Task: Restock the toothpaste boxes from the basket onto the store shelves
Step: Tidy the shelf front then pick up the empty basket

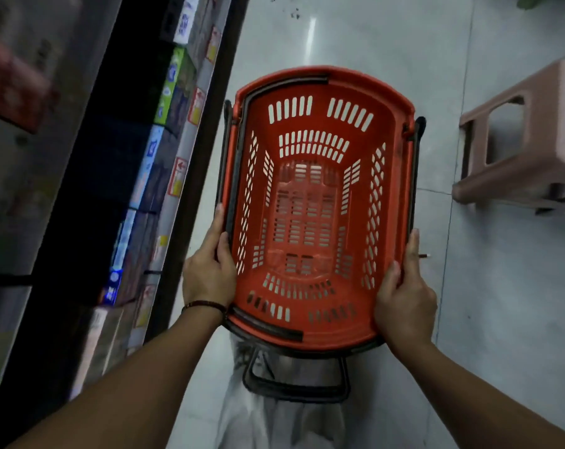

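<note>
Head view, looking down an aisle.

- Basket (pixel 339 74): red plastic with slotted walls, held level in front of the person, above the tiled floor (pixel 371 43). Its whole slotted bottom is in view.
- Black handles: two lie folded along the basket rim, one at the far left corner (pixel 287 83) and one at the near edge (pixel 268 325). A third black loop (pixel 294 388) hangs below the near end.
- Left hand (pixel 209 267): grips the basket's left rim. The thumb is hooked over the edge to the inside, and the fingers run along the outer side, pressed together. A dark bead bracelet (pixel 205 304) sits on that wrist.
- Right hand (pixel 404 299): grips the right rim in the same way, with the thumb on the inner edge and the fingers wrapped round the outside.
- Shelf (pixel 187 140): runs along the left of the frame, just beside the basket.
- Toothpaste boxes: they stand on the shelf in a row, ends outward. One is green (pixel 171 89) and one is blue (pixel 149 157). Their print is too blurred to read.
- Price tags: red and yellow ones (pixel 177 178) are fixed to the shelf's front rail.
- Stool (pixel 527 134): pink plastic, standing on the floor to the right, well apart from the basket.
</note>
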Motion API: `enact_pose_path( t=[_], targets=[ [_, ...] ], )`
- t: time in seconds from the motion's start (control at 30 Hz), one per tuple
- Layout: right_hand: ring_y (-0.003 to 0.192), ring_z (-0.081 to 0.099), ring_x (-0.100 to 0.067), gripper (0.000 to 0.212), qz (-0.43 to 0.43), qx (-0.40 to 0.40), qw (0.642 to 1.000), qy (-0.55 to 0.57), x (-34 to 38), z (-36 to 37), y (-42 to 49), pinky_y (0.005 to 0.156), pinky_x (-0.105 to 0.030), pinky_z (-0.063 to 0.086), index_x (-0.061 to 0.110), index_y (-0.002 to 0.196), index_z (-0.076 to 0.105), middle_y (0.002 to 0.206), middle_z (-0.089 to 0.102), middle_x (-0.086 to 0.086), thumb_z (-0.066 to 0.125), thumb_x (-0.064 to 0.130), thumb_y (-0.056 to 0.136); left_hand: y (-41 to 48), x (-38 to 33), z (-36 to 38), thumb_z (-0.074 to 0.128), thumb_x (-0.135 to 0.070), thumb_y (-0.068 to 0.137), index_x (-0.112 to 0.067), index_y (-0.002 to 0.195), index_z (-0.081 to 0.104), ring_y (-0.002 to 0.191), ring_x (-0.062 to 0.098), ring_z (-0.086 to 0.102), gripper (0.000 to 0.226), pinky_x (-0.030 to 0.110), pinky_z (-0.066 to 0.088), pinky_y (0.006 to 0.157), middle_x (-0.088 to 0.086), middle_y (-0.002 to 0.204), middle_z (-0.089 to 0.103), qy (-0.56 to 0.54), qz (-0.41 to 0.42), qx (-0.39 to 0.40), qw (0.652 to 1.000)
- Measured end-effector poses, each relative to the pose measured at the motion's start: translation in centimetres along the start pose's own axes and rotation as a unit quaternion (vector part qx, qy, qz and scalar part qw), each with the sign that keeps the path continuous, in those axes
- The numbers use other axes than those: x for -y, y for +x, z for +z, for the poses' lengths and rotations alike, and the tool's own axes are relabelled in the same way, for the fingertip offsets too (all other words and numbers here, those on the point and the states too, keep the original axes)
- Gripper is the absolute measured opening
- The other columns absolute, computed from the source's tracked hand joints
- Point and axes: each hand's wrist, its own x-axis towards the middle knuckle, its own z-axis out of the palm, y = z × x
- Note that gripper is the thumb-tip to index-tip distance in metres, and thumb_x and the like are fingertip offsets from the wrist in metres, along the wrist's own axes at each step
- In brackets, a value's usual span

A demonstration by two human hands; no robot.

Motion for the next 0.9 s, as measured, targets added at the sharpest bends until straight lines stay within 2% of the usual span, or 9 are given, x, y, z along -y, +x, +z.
enact_pose_path(
  t=[0.1,0.2,0.3,0.43,0.5,0.6,0.7,0.8,0.9],
  targets=[
    [0.07,0.053,-0.025,0.066,-0.023,-0.008,1.0,-0.004,-2.2,0.1,-2.8,0.072,-0.035,0.044,0.047,0.167,0.001,0.083,0.055,-0.003,0.037,0.035,0.113,-3.4,1.5,-0.5,0.041,-0.04,0.112,-0.069,0.151,0.029,0.075,0.021,0.069,0.05,0.041,0.062,0.075,0.008,0.099,0.075,-0.007,0.016,-0.007,1.0],
    [0.072,0.057,-0.027,0.065,-0.008,0.004,1.0,0.008,-3.5,0.1,-5.6,0.076,-0.04,0.051,0.05,0.166,0.0,0.083,0.058,-0.006,0.034,0.038,0.112,-5.5,3.0,-1.4,0.041,-0.042,0.112,-0.071,0.15,0.027,0.078,0.021,0.071,0.05,0.042,0.064,0.075,0.007,0.099,0.075,-0.004,0.004,0.013,1.0],
    [0.072,0.061,-0.024,0.064,-0.002,0.012,1.0,0.012,-5.3,0.0,-9.4,0.077,-0.043,0.057,0.054,0.164,-0.005,0.084,0.062,-0.005,0.032,0.042,0.112,-9.1,4.8,-2.2,0.04,-0.041,0.112,-0.069,0.152,0.023,0.075,0.016,0.07,0.052,0.034,0.062,0.073,-0.003,0.091,0.071,-0.002,0.006,0.025,1.0],
    [0.066,0.061,-0.02,0.065,0.001,0.022,1.0,0.011,-8.4,0.2,-14.7,0.072,-0.044,0.059,0.055,0.163,-0.007,0.079,0.062,-0.003,0.031,0.043,0.112,-14.7,8.2,-3.6,0.04,-0.039,0.112,-0.068,0.152,0.025,0.078,0.015,0.07,0.052,0.022,0.054,0.07,-0.012,0.091,0.065,-0.021,0.0,0.025,0.999],
    [0.065,0.061,-0.02,0.065,-0.001,0.022,1.0,0.009,-9.7,0.3,-17.5,0.069,-0.042,0.058,0.054,0.164,-0.007,0.078,0.062,-0.003,0.032,0.042,0.112,-17.4,9.6,-4.3,0.04,-0.041,0.112,-0.073,0.148,0.023,0.076,0.017,0.07,0.052,0.029,0.059,0.071,-0.011,0.087,0.067,-0.022,-0.003,0.029,0.999],
    [0.063,0.056,-0.016,0.065,0.0,0.018,1.0,0.004,-12.0,0.4,-22.4,0.068,-0.036,0.048,0.05,0.166,-0.002,0.077,0.06,-0.004,0.033,0.039,0.113,-21.8,12.3,-5.4,0.039,-0.043,0.111,-0.077,0.146,0.02,0.074,0.019,0.071,0.052,0.041,0.064,0.073,-0.001,0.088,0.072,-0.008,-0.004,0.037,0.999],
    [0.065,0.056,-0.023,0.066,0.004,0.016,1.0,0.005,-14.4,0.3,-27.9,0.071,-0.037,0.046,0.048,0.167,-0.001,0.079,0.059,-0.007,0.035,0.036,0.113,-26.6,14.9,-6.8,0.039,-0.045,0.111,-0.078,0.146,0.021,0.073,0.022,0.073,0.052,0.047,0.065,0.073,0.002,0.088,0.074,-0.016,-0.005,0.048,0.999],
    [0.065,0.055,-0.025,0.067,0.013,0.019,1.0,0.003,-16.9,0.3,-33.1,0.071,-0.038,0.049,0.047,0.167,-0.001,0.078,0.059,-0.008,0.036,0.035,0.112,-31.2,17.2,-8.0,0.04,-0.043,0.11,-0.073,0.149,0.025,0.074,0.019,0.073,0.051,0.045,0.066,0.074,0.002,0.091,0.075,-0.014,-0.009,0.05,0.999],
    [0.06,0.049,-0.013,0.068,0.006,0.014,1.0,-0.003,-19.1,0.7,-37.5,0.067,-0.034,0.043,0.045,0.167,-0.001,0.076,0.057,-0.006,0.037,0.034,0.112,-35.5,19.6,-8.9,0.04,-0.042,0.11,-0.071,0.15,0.026,0.069,0.015,0.071,0.051,0.042,0.066,0.073,-0.003,0.084,0.073,-0.016,-0.008,0.051,0.999]
  ],
)
